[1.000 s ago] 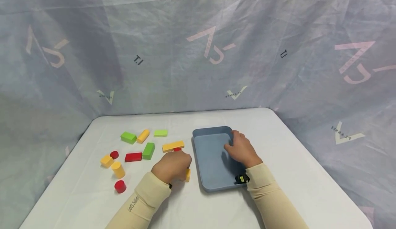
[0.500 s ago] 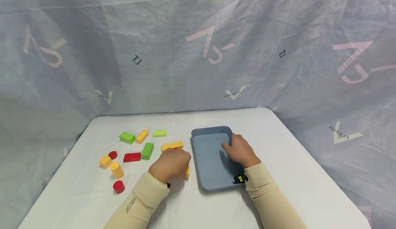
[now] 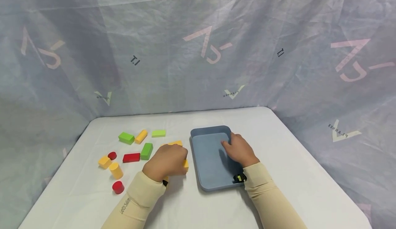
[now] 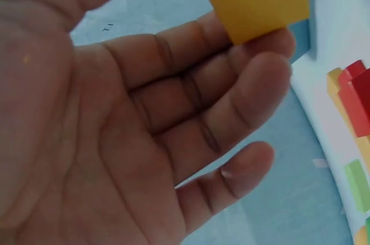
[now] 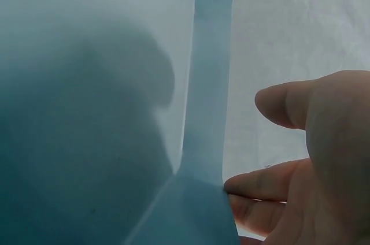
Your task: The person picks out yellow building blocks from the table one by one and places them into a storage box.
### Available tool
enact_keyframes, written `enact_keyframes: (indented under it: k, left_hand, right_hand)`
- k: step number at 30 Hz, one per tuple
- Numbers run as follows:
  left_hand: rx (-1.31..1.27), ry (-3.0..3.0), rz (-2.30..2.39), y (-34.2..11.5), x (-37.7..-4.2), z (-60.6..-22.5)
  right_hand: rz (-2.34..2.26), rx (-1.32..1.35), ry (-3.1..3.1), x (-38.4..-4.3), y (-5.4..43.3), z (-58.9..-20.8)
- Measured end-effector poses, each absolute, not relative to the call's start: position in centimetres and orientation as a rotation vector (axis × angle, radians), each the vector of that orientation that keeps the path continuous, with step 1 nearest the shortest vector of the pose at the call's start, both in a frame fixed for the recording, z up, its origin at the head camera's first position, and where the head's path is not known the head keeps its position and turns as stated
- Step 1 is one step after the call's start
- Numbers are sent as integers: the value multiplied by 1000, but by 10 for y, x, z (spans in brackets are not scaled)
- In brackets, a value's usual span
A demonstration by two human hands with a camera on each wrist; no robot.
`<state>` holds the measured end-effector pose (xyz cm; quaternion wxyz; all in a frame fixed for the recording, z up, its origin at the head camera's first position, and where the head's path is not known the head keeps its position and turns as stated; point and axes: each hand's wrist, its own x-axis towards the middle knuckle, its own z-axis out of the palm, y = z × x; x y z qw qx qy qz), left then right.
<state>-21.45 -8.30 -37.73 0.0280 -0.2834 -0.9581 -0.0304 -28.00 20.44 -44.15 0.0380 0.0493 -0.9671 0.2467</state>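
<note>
My left hand pinches a yellow block between thumb and fingers, palm side showing in the left wrist view. In the head view only the block's end peeks out past the knuckles, left of the blue-grey tray. The other fingers reach forward, loosely bent, below the block. At the tray's right side is my right hand. Its fingertips touch the outside of the tray wall near a corner, and its thumb stands apart from the wall.
Left on the white table lie green blocks, a red block, red cylinders and yellow pieces. A long yellow block is partly hidden behind the left hand. Red blocks show in the left wrist view.
My left hand has moved slightly up and left in the head view with the yellow block pinched. Another yellow piece now shows beside its wrist. The right hand stays at the tray.
</note>
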Motion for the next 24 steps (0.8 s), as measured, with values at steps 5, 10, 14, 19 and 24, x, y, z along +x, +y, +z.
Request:
enact_keyframes:
  k: [5, 10, 14, 19, 24]
  left_hand:
    - [-922, -2909, -85, -80, -215, -374]
    - [-963, -2855, -79, -71, -215, -371]
    - [-1003, -2807, -89, -67, -215, -369]
    - [-1035, -2745, -106, -65, -217, -370]
    - [-1074, -2744, -75, -60, -221, -375]
  right_hand:
    - [744, 133, -2957, -281, 205, -443]
    - [759, 130, -2951, -282, 205, -443]
    - [756, 124, -2947, -282, 204, -442]
    - [732, 121, -2941, -282, 204, -442]
    - [720, 117, -2955, -281, 203, -443]
